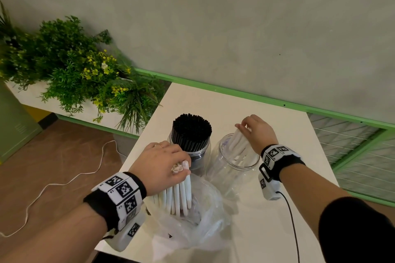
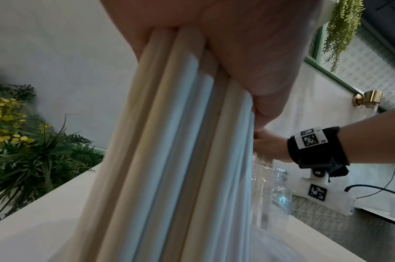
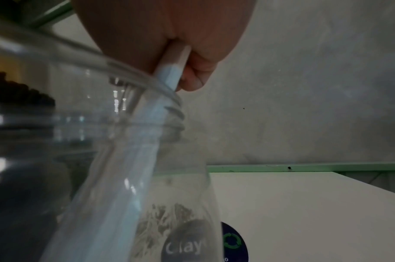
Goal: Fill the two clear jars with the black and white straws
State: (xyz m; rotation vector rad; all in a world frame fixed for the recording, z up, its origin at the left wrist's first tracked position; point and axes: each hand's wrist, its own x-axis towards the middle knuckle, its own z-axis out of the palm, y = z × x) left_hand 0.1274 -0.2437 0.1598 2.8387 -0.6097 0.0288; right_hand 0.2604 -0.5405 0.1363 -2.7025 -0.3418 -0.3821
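Note:
Two clear jars stand on the white table [image 1: 284,126]. The left jar [image 1: 199,155] is packed with black straws [image 1: 191,129]. The right jar [image 1: 233,168] [image 3: 115,177] holds a few white straws [image 1: 240,143] [image 3: 169,74], and my right hand [image 1: 255,130] [image 3: 169,44] grips their tops above the jar mouth. My left hand [image 1: 164,164] [image 2: 248,53] grips a bundle of white straws [image 1: 178,195] [image 2: 169,159] whose lower ends reach into a clear plastic bag [image 1: 192,226] at the table's front.
A planter of green plants with yellow flowers [image 1: 81,70] stands left of the table. A white cable [image 1: 64,183] lies on the brown floor. A grey wall with a green rail [image 1: 256,97] runs behind the table, a wire-mesh panel [image 1: 350,145] at right.

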